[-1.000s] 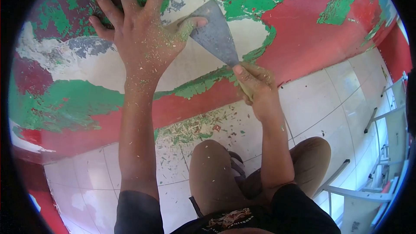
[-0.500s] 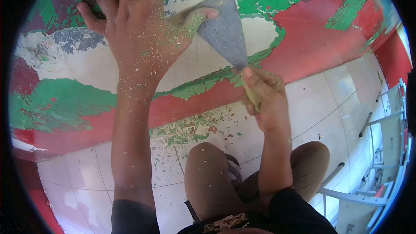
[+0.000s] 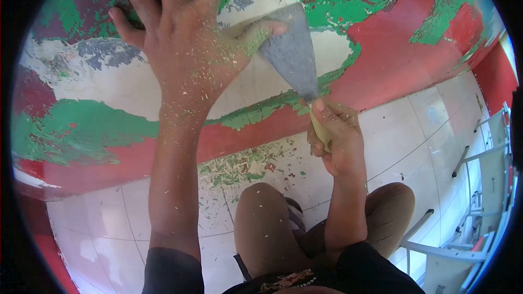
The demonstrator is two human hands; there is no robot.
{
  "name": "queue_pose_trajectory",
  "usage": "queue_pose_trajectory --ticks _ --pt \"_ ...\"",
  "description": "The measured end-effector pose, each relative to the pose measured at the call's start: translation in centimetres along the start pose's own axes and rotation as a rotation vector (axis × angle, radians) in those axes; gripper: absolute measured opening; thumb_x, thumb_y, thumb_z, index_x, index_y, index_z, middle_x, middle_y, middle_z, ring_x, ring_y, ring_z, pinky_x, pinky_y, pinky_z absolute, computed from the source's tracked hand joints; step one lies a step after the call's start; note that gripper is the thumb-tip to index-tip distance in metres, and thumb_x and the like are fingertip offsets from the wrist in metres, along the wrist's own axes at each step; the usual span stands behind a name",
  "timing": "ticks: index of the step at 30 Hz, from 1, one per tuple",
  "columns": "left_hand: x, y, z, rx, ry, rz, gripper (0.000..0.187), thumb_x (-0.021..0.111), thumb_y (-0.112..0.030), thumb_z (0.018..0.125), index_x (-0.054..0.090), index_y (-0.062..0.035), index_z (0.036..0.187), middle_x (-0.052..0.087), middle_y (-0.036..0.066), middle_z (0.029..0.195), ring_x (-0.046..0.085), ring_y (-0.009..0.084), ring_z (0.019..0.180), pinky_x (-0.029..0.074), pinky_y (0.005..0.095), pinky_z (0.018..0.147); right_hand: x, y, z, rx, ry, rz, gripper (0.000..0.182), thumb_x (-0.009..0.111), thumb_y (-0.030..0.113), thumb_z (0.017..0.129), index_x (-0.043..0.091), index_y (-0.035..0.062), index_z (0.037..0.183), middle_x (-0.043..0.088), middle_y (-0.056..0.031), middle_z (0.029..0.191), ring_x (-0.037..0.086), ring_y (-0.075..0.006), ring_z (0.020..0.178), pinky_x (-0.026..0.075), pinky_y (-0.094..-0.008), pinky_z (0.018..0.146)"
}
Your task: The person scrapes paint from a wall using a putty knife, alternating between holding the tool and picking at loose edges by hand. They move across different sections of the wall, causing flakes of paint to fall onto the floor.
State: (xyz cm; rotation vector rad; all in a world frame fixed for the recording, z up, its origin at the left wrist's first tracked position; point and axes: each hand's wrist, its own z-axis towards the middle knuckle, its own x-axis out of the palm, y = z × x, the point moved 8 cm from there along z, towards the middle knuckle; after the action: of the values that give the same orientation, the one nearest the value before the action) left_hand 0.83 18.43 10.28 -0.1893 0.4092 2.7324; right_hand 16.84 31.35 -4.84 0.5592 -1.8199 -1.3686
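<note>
My right hand (image 3: 339,135) is wrapped round the pale yellow-green handle of a paint scraper (image 3: 291,49). The scraper's broad grey blade points up and to the left, lying against a wall (image 3: 381,65) of peeling green and red paint. My left hand (image 3: 188,49) is spread out over the wall, dusted with paint flakes. Its thumb rests on the blade's face near the scraping edge; the fingertips run out of the top of the view. Around the blade, a bare whitish patch (image 3: 332,51) shows where no paint covers the wall.
Paint chips (image 3: 239,166) lie scattered at the wall's foot on the white tiled floor (image 3: 392,147). My bent knees (image 3: 267,223) are just below. Metal-framed folding chairs (image 3: 479,185) stand at the right edge.
Both hands and the scraper have shifted slightly down and to the right along the wall. The grip on the handle and the thumb on the blade stay the same.
</note>
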Motion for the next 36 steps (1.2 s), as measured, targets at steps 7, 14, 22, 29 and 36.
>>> queue_pose_trajectory --ticks 7,14,22,29,36 --pt "-0.6 -0.1 0.2 -0.006 0.009 -0.125 0.088 0.072 -0.079 0.075 0.057 -0.0336 0.149 0.014 0.017 0.172 0.010 0.0557 0.153 0.014 0.0785 0.113 -0.2 0.5 -0.2 -0.031 -0.005 -0.080 0.044 0.071 0.039 0.099 0.073 -0.0028 0.112 0.050 0.0040 0.064 0.042 -0.0053 0.050 0.027 -0.0226 0.044" --pt "-0.8 0.2 0.3 -0.068 0.093 -0.149 0.087 0.070 -0.079 0.076 0.058 -0.0334 0.148 0.014 0.017 0.172 0.009 0.0568 0.153 0.013 0.0789 0.113 -0.1 1.7 0.4 -0.076 0.002 -0.162 0.044 0.072 0.040 0.098 0.074 -0.0016 0.112 0.050 0.0052 0.064 0.043 -0.0033 0.051 0.028 -0.0220 0.044" --pt "-1.9 0.1 0.9 -0.146 0.226 -0.337 0.084 0.078 -0.069 0.076 0.059 -0.0309 0.148 0.013 0.017 0.172 0.008 0.0558 0.153 0.012 0.0780 0.114 0.0 1.7 0.1 -0.055 0.001 -0.150 0.043 0.073 0.040 0.098 0.073 -0.0014 0.112 0.047 0.0059 0.064 0.041 -0.0036 0.049 0.028 -0.0218 0.044" --pt "-2.3 0.0 0.7 -0.098 0.069 -0.471 0.097 0.080 -0.075 0.062 0.046 -0.0534 0.151 0.016 0.007 0.174 0.015 0.0549 0.152 0.014 0.0786 0.112 0.2 2.9 0.4 -0.092 0.056 -0.184 0.038 0.073 0.034 0.098 0.073 -0.0020 0.110 0.046 0.0063 0.065 0.040 -0.0031 0.050 0.029 -0.0226 0.044" --pt "-0.6 1.2 0.5 -0.077 0.064 -0.353 0.096 0.082 -0.070 0.063 0.047 -0.0513 0.151 0.013 0.005 0.174 0.015 0.0530 0.153 0.011 0.0753 0.115 2.7 4.3 0.1 -0.113 0.051 -0.060 0.038 0.072 0.032 0.099 0.073 -0.0051 0.108 0.045 0.0058 0.065 0.039 -0.0030 0.050 0.029 -0.0228 0.044"
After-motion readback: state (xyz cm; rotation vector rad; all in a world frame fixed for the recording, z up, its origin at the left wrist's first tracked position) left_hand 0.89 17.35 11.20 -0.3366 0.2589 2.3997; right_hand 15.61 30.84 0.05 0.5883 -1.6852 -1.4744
